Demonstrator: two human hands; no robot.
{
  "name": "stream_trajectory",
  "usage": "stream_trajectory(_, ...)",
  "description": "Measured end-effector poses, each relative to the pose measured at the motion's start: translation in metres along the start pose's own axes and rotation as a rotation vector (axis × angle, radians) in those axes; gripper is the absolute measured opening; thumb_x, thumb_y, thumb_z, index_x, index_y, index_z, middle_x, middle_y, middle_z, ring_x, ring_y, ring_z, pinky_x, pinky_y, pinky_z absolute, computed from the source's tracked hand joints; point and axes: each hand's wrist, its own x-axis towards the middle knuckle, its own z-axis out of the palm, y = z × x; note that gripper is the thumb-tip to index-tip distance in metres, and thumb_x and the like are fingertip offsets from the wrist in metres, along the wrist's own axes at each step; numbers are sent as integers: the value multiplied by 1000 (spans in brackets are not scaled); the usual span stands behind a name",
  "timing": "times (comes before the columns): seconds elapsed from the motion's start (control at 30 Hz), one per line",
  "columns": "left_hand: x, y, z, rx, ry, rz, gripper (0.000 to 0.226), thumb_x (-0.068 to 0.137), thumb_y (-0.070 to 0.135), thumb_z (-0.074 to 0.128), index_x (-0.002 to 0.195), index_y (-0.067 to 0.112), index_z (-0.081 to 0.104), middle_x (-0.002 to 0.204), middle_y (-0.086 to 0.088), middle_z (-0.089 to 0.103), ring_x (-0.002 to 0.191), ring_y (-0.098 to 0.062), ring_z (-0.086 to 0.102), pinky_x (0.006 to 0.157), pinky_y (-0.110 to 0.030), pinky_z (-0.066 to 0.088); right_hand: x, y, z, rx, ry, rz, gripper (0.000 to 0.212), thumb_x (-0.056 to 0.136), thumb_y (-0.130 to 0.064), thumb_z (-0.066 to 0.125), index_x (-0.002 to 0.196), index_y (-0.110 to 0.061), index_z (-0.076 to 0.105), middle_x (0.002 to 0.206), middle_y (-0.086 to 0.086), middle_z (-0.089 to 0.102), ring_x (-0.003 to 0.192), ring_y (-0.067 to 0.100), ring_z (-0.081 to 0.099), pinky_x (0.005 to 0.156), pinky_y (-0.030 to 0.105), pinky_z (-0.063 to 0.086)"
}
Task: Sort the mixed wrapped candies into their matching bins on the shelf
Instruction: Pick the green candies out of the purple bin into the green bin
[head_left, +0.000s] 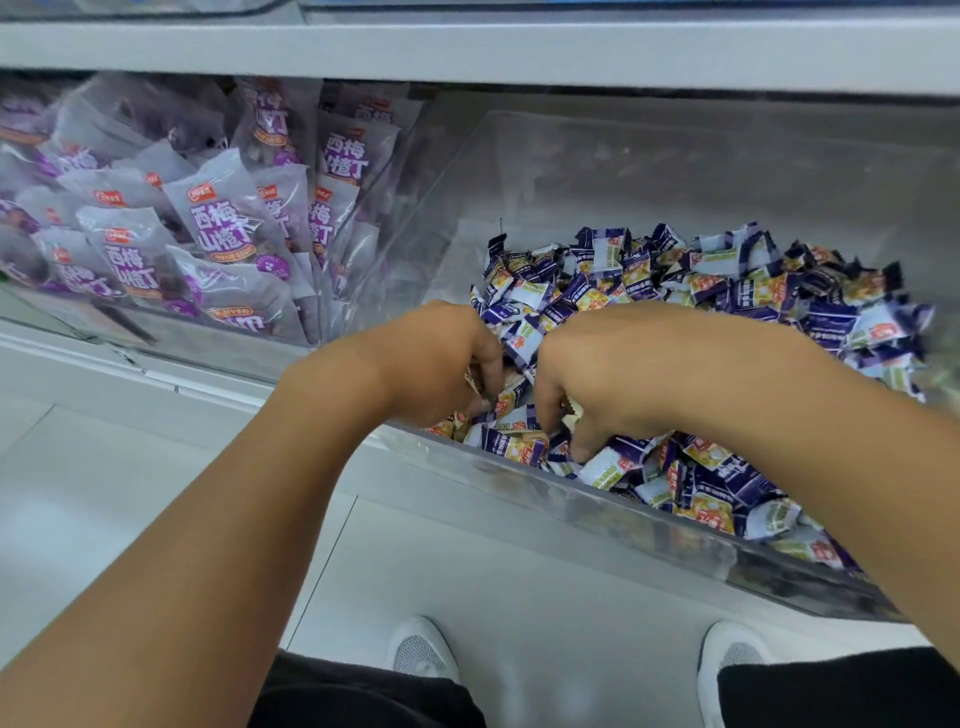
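Observation:
A clear plastic bin (519, 470) on the low shelf holds a heap of small purple, white and yellow wrapped candies (717, 291). Both my hands reach into its near left corner. My left hand (441, 358) has its fingers curled down into the pile around some tan-wrapped candies (506, 397). My right hand (597, 374) also digs into the heap with curled fingers, and a tan wrapper (571, 408) shows at its fingertips. The fingertips of both hands are partly hidden among the wrappers.
A second clear bin (363, 260) to the left is filled with larger grey-purple snack packets (218, 223). A white shelf board (467, 47) runs overhead. Pale floor tiles (104, 467) and my two white shoes (423, 649) lie below.

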Motion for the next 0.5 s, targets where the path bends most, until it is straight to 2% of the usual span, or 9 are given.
stream_trajectory(0.07,0,1,-1,-37,26,21,20,85,14,74,97,30,75,91,12,61,85,-7,56,66,-10,36,-1,3,0,26,63,7,8,78,-29,82,82,-31,75,66,-17,57,68,7,57,50,21,35)
stream_trajectory(0.13,1,3,-1,-58,84,32,21,89,10,70,98,28,76,94,8,60,90,-10,58,72,-14,37,-8,15,-3,85,113,56,9,76,-26,84,74,-28,76,66,-17,65,68,5,62,54,21,40)
stream_trajectory(0.23,5,5,-1,-42,168,10,29,90,1,63,98,26,76,95,6,56,96,-15,58,77,-20,39,-23,34,-9,150,168,119,11,77,-25,85,72,-26,75,73,-13,70,72,7,65,59,23,45)
stream_trajectory(0.37,13,6,-1,-8,237,-23,38,89,0,59,107,30,72,113,-1,53,106,-23,56,90,-31,46,-35,43,-9,175,196,151,14,79,-24,83,70,-28,73,73,-13,67,64,1,58,48,16,33)
stream_trajectory(0.43,16,8,-1,-68,256,12,36,92,3,59,116,28,71,109,1,51,104,-20,54,88,-27,42,-37,43,-9,182,195,166,17,78,-21,84,70,-28,71,75,-13,66,66,2,58,48,16,34)
stream_trajectory(0.5,17,10,0,-129,212,34,36,92,4,61,119,25,70,102,6,49,98,-14,53,86,-22,39,-37,44,-9,202,215,187,21,76,-17,86,74,-30,69,82,-13,61,75,9,59,56,24,42)
